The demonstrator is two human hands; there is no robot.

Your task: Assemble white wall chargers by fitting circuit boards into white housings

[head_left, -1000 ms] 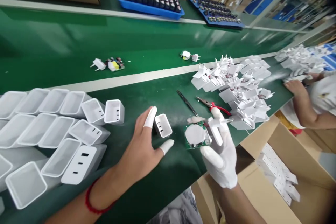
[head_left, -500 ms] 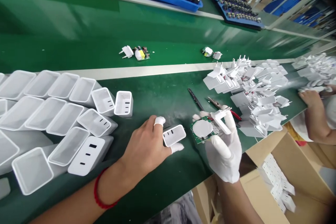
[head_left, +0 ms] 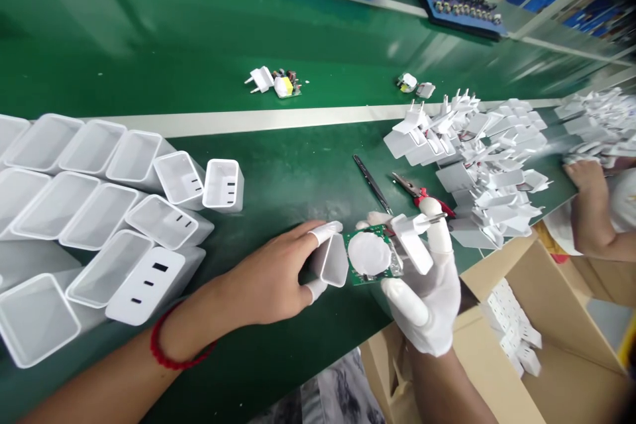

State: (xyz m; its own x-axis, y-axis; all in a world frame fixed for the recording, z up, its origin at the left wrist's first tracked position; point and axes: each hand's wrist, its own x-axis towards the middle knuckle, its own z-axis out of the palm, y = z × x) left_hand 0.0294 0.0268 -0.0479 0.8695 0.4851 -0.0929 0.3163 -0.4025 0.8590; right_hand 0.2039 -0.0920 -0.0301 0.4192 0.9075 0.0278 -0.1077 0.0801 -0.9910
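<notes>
My left hand [head_left: 283,271], with white covers on thumb and a finger, grips a white charger housing [head_left: 334,261] lying on its side. The housing's mouth faces right. In my gloved right hand [head_left: 427,291] is a green circuit board [head_left: 371,254] with a round-edged white pad on it. A white plug piece [head_left: 413,242] with metal pins is joined to the board's right end and sits between my fingers. The board's left edge is right at the housing's mouth; whether it is inside I cannot tell.
Several empty housings [head_left: 104,212] stand in rows at left. Tweezers [head_left: 372,183] and red-handled pliers [head_left: 422,195] lie beyond my right hand. Plug assemblies [head_left: 481,165] are heaped at right. An open carton [head_left: 561,318] is below the edge, near another person's arm [head_left: 596,205].
My left hand has turned the housing so its open end faces the board. The board and plug piece have moved slightly left, closing the gap between my hands.
</notes>
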